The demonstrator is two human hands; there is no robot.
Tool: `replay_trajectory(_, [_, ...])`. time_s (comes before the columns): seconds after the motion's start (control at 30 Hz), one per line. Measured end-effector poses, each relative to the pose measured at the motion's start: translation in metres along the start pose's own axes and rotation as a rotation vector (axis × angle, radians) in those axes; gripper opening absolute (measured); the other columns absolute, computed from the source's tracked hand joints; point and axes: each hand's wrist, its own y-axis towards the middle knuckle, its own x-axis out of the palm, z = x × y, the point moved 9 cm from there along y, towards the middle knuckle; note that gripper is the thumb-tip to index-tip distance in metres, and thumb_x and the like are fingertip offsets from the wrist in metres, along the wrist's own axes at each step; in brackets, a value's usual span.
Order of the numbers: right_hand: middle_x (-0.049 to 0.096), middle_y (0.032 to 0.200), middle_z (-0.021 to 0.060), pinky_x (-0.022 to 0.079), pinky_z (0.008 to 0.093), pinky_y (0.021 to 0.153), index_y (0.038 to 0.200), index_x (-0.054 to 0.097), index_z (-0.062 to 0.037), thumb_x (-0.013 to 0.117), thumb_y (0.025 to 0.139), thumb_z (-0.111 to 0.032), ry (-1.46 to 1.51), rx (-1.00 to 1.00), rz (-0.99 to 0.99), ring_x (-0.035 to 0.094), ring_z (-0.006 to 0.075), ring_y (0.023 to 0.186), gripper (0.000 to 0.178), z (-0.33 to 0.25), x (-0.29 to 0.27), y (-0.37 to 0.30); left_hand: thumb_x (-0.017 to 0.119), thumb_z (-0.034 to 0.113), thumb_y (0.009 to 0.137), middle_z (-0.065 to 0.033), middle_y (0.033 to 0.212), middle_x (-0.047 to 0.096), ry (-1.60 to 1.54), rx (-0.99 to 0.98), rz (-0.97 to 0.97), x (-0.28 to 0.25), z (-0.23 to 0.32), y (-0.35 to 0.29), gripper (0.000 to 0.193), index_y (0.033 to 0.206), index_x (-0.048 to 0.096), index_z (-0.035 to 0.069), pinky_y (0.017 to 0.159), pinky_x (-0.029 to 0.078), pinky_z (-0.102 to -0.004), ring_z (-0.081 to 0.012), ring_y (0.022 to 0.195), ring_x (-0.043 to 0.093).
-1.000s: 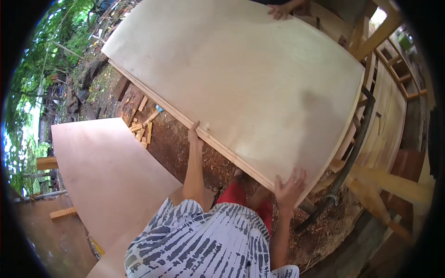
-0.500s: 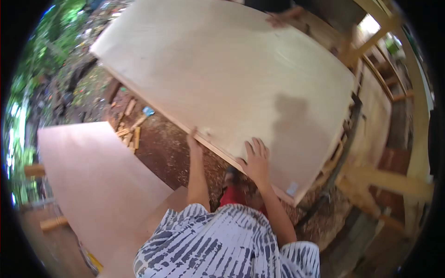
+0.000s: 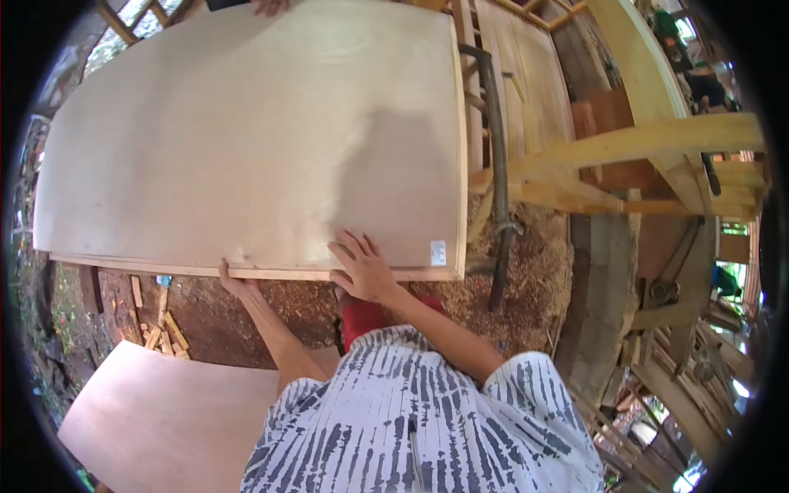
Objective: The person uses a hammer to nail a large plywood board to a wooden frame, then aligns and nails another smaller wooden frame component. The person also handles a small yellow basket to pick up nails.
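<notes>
A large pale plywood panel (image 3: 246, 148) with a light wooden edge strip lies in front of me, its long near edge running across my view. My left hand (image 3: 238, 279) grips that edge from the front, the thumb up against the strip and the other fingers hidden beneath. Further right, my right hand (image 3: 363, 269) rests flat on the panel by the same edge, fingers spread. A small white label (image 3: 438, 253) sits at the near right corner. Another person's hand (image 3: 271, 7) touches the far edge.
A second plywood sheet (image 3: 173, 403) lies low at the left. Wood offcuts (image 3: 164, 333) are scattered on the brown ground between. A dark bent bar (image 3: 498, 164) stands along the panel's right end, beside timber framing (image 3: 633, 148) and sawdust (image 3: 534, 271).
My view has turned, so the panel's near edge now runs nearly level and more framing shows at right. Both hands keep to that edge; the other person's hand appears further left.
</notes>
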Motion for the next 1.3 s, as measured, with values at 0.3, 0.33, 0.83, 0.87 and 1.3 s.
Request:
replay_trajectory(0.3, [0.052, 0.139, 0.0157, 0.035, 0.0553, 0.109, 0.138, 0.055, -0.0099, 0.07, 0.09, -0.039, -0.14, 0.214, 0.095, 0.05, 0.036, 0.129, 0.059, 0.021, 0.016, -0.021, 0.068, 0.023, 0.093, -0.0204, 0.114, 0.067, 0.059, -0.017, 0.057, -0.004, -0.025, -0.039, 0.05, 0.131, 0.052, -0.005, 0.068, 0.067, -0.0418, -0.0345, 0.093, 0.072])
replay_trajectory(0.33, [0.052, 0.14, 0.0168, 0.035, 0.0562, 0.109, 0.139, 0.055, -0.0089, 0.07, 0.09, -0.039, -0.121, 0.267, 0.106, 0.049, 0.0378, 0.131, 0.06, 0.02, 0.018, -0.017, 0.068, 0.023, 0.093, -0.0204, 0.114, 0.067, 0.04, -0.009, 0.035, 0.003, -0.018, -0.028, 0.05, 0.131, 0.052, -0.005, 0.068, 0.067, -0.0418, -0.0345, 0.093, 0.072])
replay_trajectory(0.83, [0.046, 0.147, 0.0269, 0.035, 0.0583, 0.112, 0.127, 0.056, 0.0012, 0.064, 0.088, -0.032, -0.394, 1.1, 0.316, 0.038, 0.0458, 0.139, 0.052, 0.146, -0.102, -0.139, 0.065, 0.02, 0.088, -0.0221, 0.113, 0.066, -0.038, -0.132, -0.029, 0.003, 0.0, 0.012, 0.048, 0.127, 0.053, -0.005, 0.078, 0.064, -0.0504, -0.0376, 0.093, 0.07])
replay_trajectory(0.87, [0.045, 0.148, 0.0259, 0.034, 0.0583, 0.112, 0.128, 0.056, 0.0007, 0.063, 0.089, -0.031, -0.445, 1.077, 0.396, 0.037, 0.0456, 0.139, 0.051, 0.148, -0.099, -0.151, 0.067, 0.02, 0.087, -0.02, 0.106, 0.065, -0.006, -0.127, -0.038, 0.015, -0.01, 0.002, 0.042, 0.121, 0.054, -0.002, 0.072, 0.063, -0.051, -0.0377, 0.09, 0.069])
replay_trajectory(1.3, [0.069, 0.101, 0.0216, 0.052, 0.0444, 0.084, 0.111, 0.066, 0.0126, 0.064, 0.091, -0.023, 0.706, 1.057, 0.748, 0.067, 0.0333, 0.095, 0.041, 0.175, -0.076, -0.128, 0.064, 0.023, 0.084, -0.0196, 0.112, 0.063, -0.054, -0.148, 0.032, -0.001, 0.01, -0.009, 0.053, 0.129, 0.05, -0.002, 0.074, 0.061, -0.0494, -0.0355, 0.097, 0.067])
